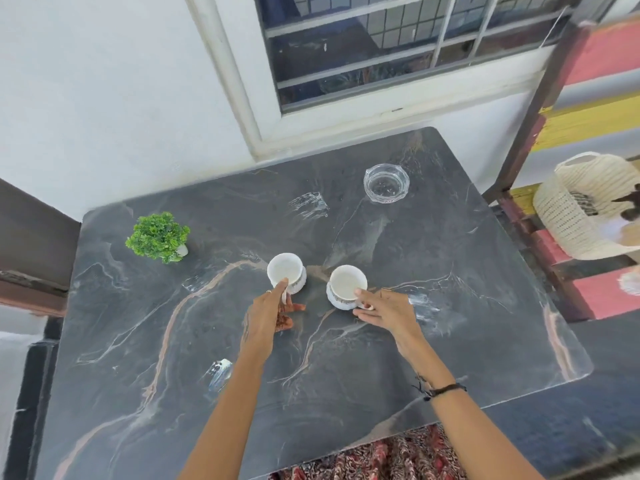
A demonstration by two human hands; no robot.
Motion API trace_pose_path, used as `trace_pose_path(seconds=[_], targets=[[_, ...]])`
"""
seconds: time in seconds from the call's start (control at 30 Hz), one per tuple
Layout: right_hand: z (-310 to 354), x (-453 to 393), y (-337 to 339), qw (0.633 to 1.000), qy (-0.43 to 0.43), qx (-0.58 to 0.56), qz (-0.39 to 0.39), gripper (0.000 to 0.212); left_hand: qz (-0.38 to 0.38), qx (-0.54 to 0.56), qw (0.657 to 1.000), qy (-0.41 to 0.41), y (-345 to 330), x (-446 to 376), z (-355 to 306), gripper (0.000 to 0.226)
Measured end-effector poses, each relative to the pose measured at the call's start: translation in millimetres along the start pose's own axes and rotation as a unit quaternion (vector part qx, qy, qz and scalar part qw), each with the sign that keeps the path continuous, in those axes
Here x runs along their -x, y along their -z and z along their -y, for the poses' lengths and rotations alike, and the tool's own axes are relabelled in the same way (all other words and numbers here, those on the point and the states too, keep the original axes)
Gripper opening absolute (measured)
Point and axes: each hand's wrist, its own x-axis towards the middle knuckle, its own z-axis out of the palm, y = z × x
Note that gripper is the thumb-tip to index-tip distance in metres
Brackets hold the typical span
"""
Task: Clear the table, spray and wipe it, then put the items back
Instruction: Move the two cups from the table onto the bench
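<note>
Dark marbled stone makes up the surface (467, 271), set against a white wall under a barred window (398, 46), with a painted shelf rack (588, 133) at its right edge. Two white cups stand upright near the middle, mouths open upward, side by side but apart. My left hand (266, 317) comes in from below, its grip closed on the left cup (285, 271) at the handle, thumb on the rim. My right hand (384, 311) pinches the right cup (346, 284) the same way, forearm angled in from the lower right. A small green plant (157, 237) sits toward the left edge and a glass ashtray (386, 183) toward the far side, both well apart from the cups, with bare stone around them.
</note>
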Motion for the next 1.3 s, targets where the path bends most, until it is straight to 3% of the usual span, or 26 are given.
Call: trace_pose_path(seconds=[0.3,0.47,0.57,0.8,1.07,1.3], targets=[[17.6,39.5,134.1,0.997,0.034,-0.035,-0.06,0.03,0.057,-0.03,0.998,-0.028,-115.2,85.7,14.9,0.027],[22.1,62.1,235.9,0.987,0.042,-0.091,-0.125,0.035,0.117,-0.058,0.991,-0.034,-213.2,151.8,33.2,0.033],[21.6,78.5,304.7,0.979,0.07,-0.06,-0.183,0.035,0.16,-0.094,0.982,-0.04,-277.4,183.8,44.6,0.038],[30.6,100.9,430.4,0.948,0.075,-0.111,-0.287,0.033,0.248,-0.141,0.958,-0.026,-387.6,225.9,52.5,0.035],[50.0,47.6,532.1,0.947,0.06,-0.114,-0.295,0.027,0.233,-0.187,0.954,-0.015,-498.6,204.7,62.6,0.037],[64.9,-35.7,610.2,0.93,-0.014,-0.071,-0.361,0.029,0.206,-0.186,0.958,0.079,-614.6,156.8,82.3,0.034]])
